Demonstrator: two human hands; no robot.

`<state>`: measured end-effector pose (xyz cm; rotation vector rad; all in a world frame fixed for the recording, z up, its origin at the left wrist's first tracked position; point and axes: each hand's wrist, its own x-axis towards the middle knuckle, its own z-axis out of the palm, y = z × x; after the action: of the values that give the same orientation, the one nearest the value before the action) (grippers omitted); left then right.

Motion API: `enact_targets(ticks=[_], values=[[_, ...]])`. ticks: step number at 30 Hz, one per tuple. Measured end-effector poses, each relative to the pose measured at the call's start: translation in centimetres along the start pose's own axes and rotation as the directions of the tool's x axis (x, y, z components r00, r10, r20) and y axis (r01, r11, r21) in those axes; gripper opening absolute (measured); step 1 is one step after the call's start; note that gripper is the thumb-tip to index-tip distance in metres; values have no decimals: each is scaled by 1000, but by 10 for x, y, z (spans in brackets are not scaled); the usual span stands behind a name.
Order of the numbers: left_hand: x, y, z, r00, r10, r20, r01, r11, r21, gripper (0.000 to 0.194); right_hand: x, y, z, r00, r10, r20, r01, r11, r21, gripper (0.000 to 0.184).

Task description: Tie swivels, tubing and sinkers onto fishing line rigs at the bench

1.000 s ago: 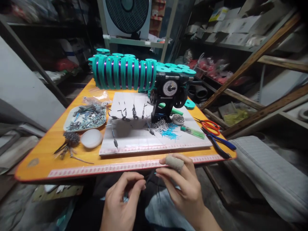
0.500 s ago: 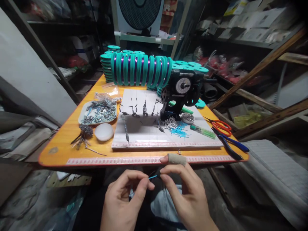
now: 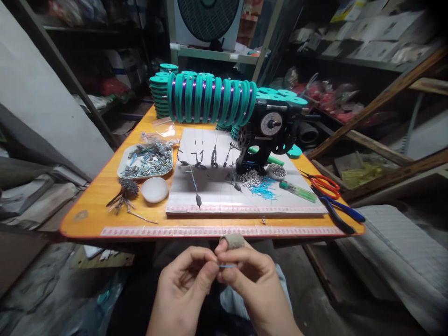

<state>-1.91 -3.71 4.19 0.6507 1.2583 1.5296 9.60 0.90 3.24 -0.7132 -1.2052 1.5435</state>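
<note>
In front of the table edge, my left hand [image 3: 187,287] is closed in a pinch between thumb and forefinger on one end of a short, thin blue tube [image 3: 226,266]. My right hand [image 3: 254,280] pinches around the tube's other end, its fingertips touching or nearly touching those of the left. A grey-tan wrap [image 3: 234,241] covers one finger of the right hand. Fingertips hide parts of the tube, and anything threaded through it is too fine to make out. More blue tubes [image 3: 264,189] lie loose on the white board [image 3: 224,196], beside a heap of small silvery beads [image 3: 250,178].
A black winder [image 3: 261,135] carries a row of green spools [image 3: 212,100] above the board. Left stand a tray of small parts [image 3: 131,175] and a white bowl [image 3: 154,190]. Right lie a green-capped tube [image 3: 297,191], red-handled scissors [image 3: 325,185] and blue-handled pliers [image 3: 345,212].
My right hand has moved left to meet the left hand, and its wrapped finger has curled in. The visible stretch of blue tube now lies nearly level. The view has shifted slightly.
</note>
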Motion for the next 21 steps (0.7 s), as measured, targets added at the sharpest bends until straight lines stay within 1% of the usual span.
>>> enact_targets(ticks=[2,3,4,5,6,7,9,10,12,14,15,17,21], values=[[1,-1,-2,1000,2,9,-2,1000,17,29,1,-1,0,998,-63,4,63,997,-48,4],[1,-2,-4,1000,16,6,-16,999,33,27,1,-3,-1,995,-103,1,103,989,-110,2],[2,-3,-5,999,51,0,-51,997,57,23,1,-4,-1,988,-152,1,149,968,-202,4],[3,-4,-8,994,110,0,-109,989,96,17,0,-6,-2,978,-209,10,202,927,-316,8],[4,-4,-10,982,190,5,-188,971,150,10,0,-8,-4,963,-268,36,256,862,-438,13],[5,-5,-13,959,281,21,-279,936,215,5,-1,-10,-5,943,-322,77,310,777,-548,17],[7,-5,-17,892,442,99,-447,823,351,10,-3,-12,-9,899,-401,178,404,598,-692,22],[8,-5,-18,858,491,147,-505,761,407,14,-4,-13,-10,878,-423,224,439,525,-730,22],[9,-5,-20,808,539,238,-580,659,479,17,-5,-13,-12,847,-447,287,479,409,-776,20],[9,-6,-20,770,562,302,-628,584,514,19,-6,-12,-13,830,-451,328,492,317,-811,17],[9,-7,-19,754,575,317,-644,556,525,20,-6,-12,-13,826,-445,347,496,281,-822,17],[7,-10,-17,739,597,312,-654,528,542,21,-7,-12,-13,812,-440,383,511,222,-830,18],[3,-15,-13,755,602,259,-623,535,571,17,-7,-13,-13,785,-436,440,538,128,-833,21]])
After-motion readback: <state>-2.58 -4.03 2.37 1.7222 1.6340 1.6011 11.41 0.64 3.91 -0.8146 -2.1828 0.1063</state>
